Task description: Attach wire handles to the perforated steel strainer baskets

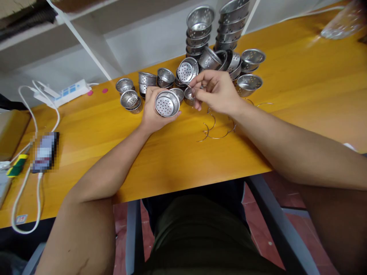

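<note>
My left hand (150, 111) is wrapped around a small metal filter basket (167, 104), its open mouth and perforated bottom turned toward me. To the right of it, my right hand (215, 91) has thumb and forefinger pinched on what looks like a thin wire ring (187, 85), mostly hidden by the fingers. Several loose curved wire rings (219, 137) lie on the table below my right hand. Just behind both hands stand more perforated baskets, one of them a tilted basket (187, 71) with its mouth facing me.
Tall basket stacks (199, 28) rise at the back, with a pair of stacked baskets (249, 84) to their right and short stacks (129, 98) to the left. A power strip (67, 93), a cabled phone (45, 152) and a plastic bag (342, 23) also lie on the yellow table (177, 164).
</note>
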Available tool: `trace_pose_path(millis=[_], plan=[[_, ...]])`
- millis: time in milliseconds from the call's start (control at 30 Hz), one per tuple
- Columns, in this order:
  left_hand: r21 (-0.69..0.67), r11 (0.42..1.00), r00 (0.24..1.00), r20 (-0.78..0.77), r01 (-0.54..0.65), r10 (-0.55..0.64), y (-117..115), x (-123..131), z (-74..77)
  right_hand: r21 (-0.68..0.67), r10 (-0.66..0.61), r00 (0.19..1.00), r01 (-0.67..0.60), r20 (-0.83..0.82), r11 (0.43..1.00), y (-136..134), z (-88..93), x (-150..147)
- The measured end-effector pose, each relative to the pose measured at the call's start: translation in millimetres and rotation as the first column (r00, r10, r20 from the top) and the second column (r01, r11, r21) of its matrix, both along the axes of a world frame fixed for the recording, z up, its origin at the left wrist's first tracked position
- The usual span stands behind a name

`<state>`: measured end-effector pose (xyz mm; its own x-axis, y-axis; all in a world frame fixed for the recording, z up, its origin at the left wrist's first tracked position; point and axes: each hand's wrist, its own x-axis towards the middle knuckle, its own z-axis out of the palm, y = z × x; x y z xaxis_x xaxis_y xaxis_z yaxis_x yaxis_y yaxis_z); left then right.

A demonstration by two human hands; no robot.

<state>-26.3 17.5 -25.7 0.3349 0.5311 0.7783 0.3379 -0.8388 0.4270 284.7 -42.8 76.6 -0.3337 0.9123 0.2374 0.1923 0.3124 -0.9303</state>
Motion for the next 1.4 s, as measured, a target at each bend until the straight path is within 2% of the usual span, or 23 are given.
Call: trace_pose_path(millis=[167,300,400,500,700,800,1000,1200,1400], plan=[[-0.119,0.993,1.0,0.023,0.007,-0.005,-10,8,2.7,0.097,-0.032,0.986,0.016,0.166,0.995,-2,-4.7,-1],[-0.118,0.993,1.0,0.013,0.021,-0.019,-13,13,0.3,0.16,-0.076,0.964,0.035,0.257,0.987,-3,-6.4,0],[-0.107,0.989,0.995,0.013,0.098,-0.097,-12,16,-6.5,0.176,-0.066,0.953,0.014,0.295,0.984,-4,-5.9,1],[-0.09,0.988,0.992,0.009,0.127,-0.127,-12,18,-8.9,0.18,-0.054,0.947,-0.004,0.317,0.984,-3,-7.2,0],[-0.043,0.998,0.999,-0.012,0.051,-0.052,-19,14,1.6,0.178,-0.075,0.939,0.016,0.336,0.984,1,-9.8,-1],[-0.061,0.998,1.0,-0.011,0.022,-0.023,-18,13,-0.9,0.197,-0.086,0.939,0.021,0.332,0.98,-3,-6.4,0],[-0.116,0.988,0.995,0.017,0.099,-0.097,-12,15,-10.3,0.238,-0.063,0.933,-0.025,0.354,0.971,-15,0.6,-2],[-0.065,0.984,0.986,0.012,0.165,-0.165,-12,17,-5.2,0.247,-0.003,0.926,-0.098,0.378,0.964,-17,-0.7,-5],[-0.148,0.958,0.969,0.023,0.245,-0.245,-19,20,-3.7,0.258,-0.054,0.891,-0.072,0.451,0.964,-21,5.3,-6]])
